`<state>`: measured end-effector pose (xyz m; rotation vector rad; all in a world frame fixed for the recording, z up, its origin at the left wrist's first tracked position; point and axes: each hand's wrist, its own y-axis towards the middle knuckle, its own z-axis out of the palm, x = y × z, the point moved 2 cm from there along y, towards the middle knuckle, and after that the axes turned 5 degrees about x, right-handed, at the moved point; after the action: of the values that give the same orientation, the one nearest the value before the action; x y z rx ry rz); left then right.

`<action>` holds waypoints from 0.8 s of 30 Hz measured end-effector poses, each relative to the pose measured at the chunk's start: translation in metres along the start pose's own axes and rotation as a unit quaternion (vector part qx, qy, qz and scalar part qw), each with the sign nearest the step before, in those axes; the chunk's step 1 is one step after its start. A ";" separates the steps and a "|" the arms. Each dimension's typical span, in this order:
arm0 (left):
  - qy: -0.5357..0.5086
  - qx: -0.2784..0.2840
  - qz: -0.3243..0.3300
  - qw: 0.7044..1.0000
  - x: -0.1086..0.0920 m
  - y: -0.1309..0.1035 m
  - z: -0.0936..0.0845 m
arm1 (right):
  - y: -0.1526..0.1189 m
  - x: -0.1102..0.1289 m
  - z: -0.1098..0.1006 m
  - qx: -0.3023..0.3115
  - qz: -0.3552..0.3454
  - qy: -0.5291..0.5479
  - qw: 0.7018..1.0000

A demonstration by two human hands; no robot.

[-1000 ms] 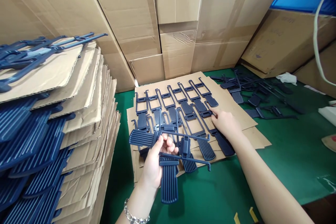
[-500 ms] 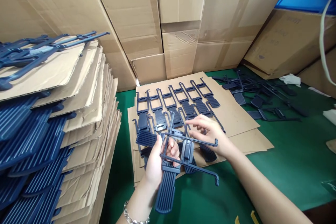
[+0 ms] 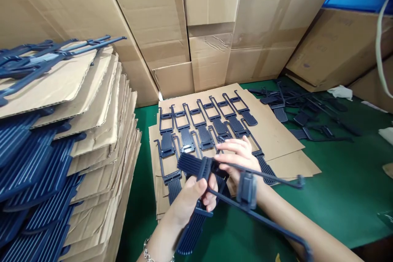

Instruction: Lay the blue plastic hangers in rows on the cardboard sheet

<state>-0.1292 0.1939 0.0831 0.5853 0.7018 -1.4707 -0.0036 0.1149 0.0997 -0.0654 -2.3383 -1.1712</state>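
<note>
Two dark blue plastic brackets cross each other in front of me, each with a ribbed paddle and a long two-armed frame. My left hand (image 3: 186,202) is closed around them, thumb on top. One bracket (image 3: 204,168) points its arms to the lower right, blurred by motion; the other bracket's ribbed paddle (image 3: 192,233) hangs below my left hand. Fingers of my right hand (image 3: 241,157) lie over the frames close to where they cross, apparently gripping; its thumb is hidden. Beneath both hands, rows of like brackets (image 3: 204,135) lie on a cardboard sheet (image 3: 273,131).
A tall stack of cardboard sheets (image 3: 101,163) with brackets between the layers stands at left. Loose brackets (image 3: 303,110) are piled at the right on the green tabletop (image 3: 331,188). Large cardboard boxes (image 3: 211,57) form a wall behind.
The held brackets have swung, their arms now reaching farther right and nearer to me. My right hand has come in against the frames. My left hand has shifted slightly right.
</note>
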 end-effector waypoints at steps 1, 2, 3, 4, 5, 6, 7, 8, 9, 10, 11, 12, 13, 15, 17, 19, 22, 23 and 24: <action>-0.007 0.016 -0.004 1.000 0.000 -0.001 0.000 | 0.003 -0.001 -0.004 -0.041 0.006 0.030 0.999; -0.019 0.033 -0.010 0.999 0.001 -0.001 0.000 | 0.006 -0.003 -0.010 -0.093 0.014 0.068 0.993; -0.032 0.048 -0.016 0.998 0.001 -0.002 -0.001 | 0.009 -0.008 -0.017 -0.156 0.025 0.109 0.981; -0.043 0.061 -0.021 0.997 0.002 -0.002 -0.002 | 0.011 -0.015 -0.026 -0.224 0.033 0.147 0.963; -0.049 0.067 -0.029 0.996 0.003 -0.002 -0.003 | 0.013 -0.024 -0.036 -0.286 0.043 0.180 0.940; -0.050 0.069 -0.034 0.996 0.004 -0.002 -0.004 | 0.014 -0.035 -0.047 -0.333 0.056 0.195 0.921; -0.049 0.069 -0.036 0.996 0.005 -0.002 -0.005 | 0.015 -0.047 -0.057 -0.354 0.070 0.193 0.912; -0.049 0.067 -0.035 0.996 0.005 -0.002 -0.005 | 0.014 -0.060 -0.067 -0.338 0.114 0.176 0.918; -0.050 0.066 -0.032 0.996 0.005 -0.002 -0.005 | 0.013 -0.073 -0.077 -0.304 0.186 0.137 0.924; -0.052 0.067 -0.026 0.996 0.004 -0.002 -0.005 | 0.010 -0.085 -0.085 -0.241 0.263 0.057 0.932; -0.055 0.069 -0.020 0.996 0.003 -0.002 -0.005 | 0.007 -0.095 -0.093 -0.176 0.319 -0.047 0.930; -0.057 0.072 -0.014 0.996 0.002 -0.002 -0.005 | 0.003 -0.102 -0.101 -0.136 0.353 -0.114 0.919; -0.060 0.073 -0.010 0.995 0.001 -0.001 -0.004 | -0.001 -0.106 -0.108 -0.101 0.377 -0.178 0.903; -0.067 0.071 -0.002 0.995 0.000 -0.001 -0.004 | -0.006 -0.109 -0.118 -0.056 0.407 -0.254 0.876; -0.073 0.062 0.002 0.995 -0.001 0.000 -0.005 | -0.008 -0.107 -0.123 0.008 0.448 -0.307 0.840; -0.075 0.054 0.001 0.996 -0.001 0.001 -0.006 | -0.009 -0.105 -0.125 0.070 0.490 -0.335 0.802; -0.072 0.048 -0.004 0.996 0.000 0.002 -0.007 | -0.008 -0.102 -0.125 0.128 0.534 -0.341 0.763; -0.071 0.046 -0.004 0.996 0.000 0.003 -0.007 | -0.007 -0.101 -0.124 0.142 0.539 -0.342 0.756; -0.070 0.043 -0.004 0.997 0.000 0.003 -0.008 | -0.006 -0.101 -0.123 0.155 0.545 -0.342 0.750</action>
<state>-0.1270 0.1996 0.0776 0.5385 0.5343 -1.5396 0.1345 0.0359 0.1081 -1.7222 -2.2837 -0.1185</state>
